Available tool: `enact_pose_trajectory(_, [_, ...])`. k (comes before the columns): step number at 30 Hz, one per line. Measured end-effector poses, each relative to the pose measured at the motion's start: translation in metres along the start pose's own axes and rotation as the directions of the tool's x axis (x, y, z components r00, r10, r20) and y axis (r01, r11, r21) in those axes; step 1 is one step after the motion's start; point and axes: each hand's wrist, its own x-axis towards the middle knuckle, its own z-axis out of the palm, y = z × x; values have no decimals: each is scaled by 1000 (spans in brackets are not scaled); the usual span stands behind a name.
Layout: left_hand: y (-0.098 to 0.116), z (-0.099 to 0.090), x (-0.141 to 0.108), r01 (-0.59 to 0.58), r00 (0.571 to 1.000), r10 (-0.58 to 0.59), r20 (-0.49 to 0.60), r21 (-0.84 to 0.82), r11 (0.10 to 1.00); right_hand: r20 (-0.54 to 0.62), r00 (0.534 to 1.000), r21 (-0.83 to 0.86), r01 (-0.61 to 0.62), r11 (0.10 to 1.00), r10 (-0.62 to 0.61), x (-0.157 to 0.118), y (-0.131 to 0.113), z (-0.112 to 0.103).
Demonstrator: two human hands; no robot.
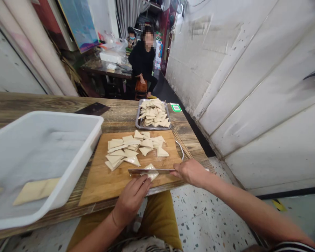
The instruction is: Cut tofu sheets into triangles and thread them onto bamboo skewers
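Observation:
My right hand is closed round the handle of a kitchen knife, its blade lying crosswise over a piece of pale tofu sheet. Against the near side of that piece, the fingers of my left hand press together and hold it, close to the blade. All this is at the front of a wooden cutting board. Behind the knife lie several cut triangles of tofu sheet, loosely piled, some overlapping. The far part of the piece shows beyond the blade.
At left stands a white plastic tub with larger tofu slabs inside. A metal tray heaped with triangles is at the back. Thin skewers lie right of the board. Across the room, a person sits beside a table.

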Motion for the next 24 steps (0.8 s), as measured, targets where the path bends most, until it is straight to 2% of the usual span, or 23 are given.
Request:
enact_pose_trajectory(4, [-13, 5, 17, 76, 995, -79, 64, 58, 995, -77, 990, 21, -117, 993, 118, 5, 9, 3])
enact_pose_trajectory(8, [-30, 11, 47, 127, 980, -150, 133, 166, 978, -163, 963, 123, -198, 973, 216, 15, 23, -8])
enact_pose_trajectory(11, [-34, 13, 62, 158, 962, -190, 196, 165, 974, -226, 931, 151, -258, 954, 288, 14, 29, -17])
enact_pose_trajectory(13, [-33, 11, 63, 187, 957, -210, 199, 128, 974, -277, 914, 134, -271, 953, 298, 9, 29, -19])
enact_pose_trajectory(16, [-29, -2, 60, 204, 974, -211, 83, 91, 975, -339, 900, 60, -271, 961, 275, 1, 25, -13])
enact_pose_trajectory(18, [-26, -18, 62, 228, 972, -221, -86, 90, 969, -358, 900, 5, -266, 964, 250, -2, 22, -7])
enact_pose_trajectory(20, [-25, -36, 70, 255, 944, -231, -236, 76, 964, -358, 908, -38, -249, 968, 219, -3, 19, -1])
enact_pose_trajectory(22, [-24, -51, 85, 236, 941, -219, -257, 36, 971, -346, 919, -69, -225, 972, 189, -1, 18, 4])
enact_pose_trajectory(24, [-26, -56, 100, 206, 968, -207, -144, -17, 978, -330, 931, -90, -194, 977, 155, 2, 18, 6])
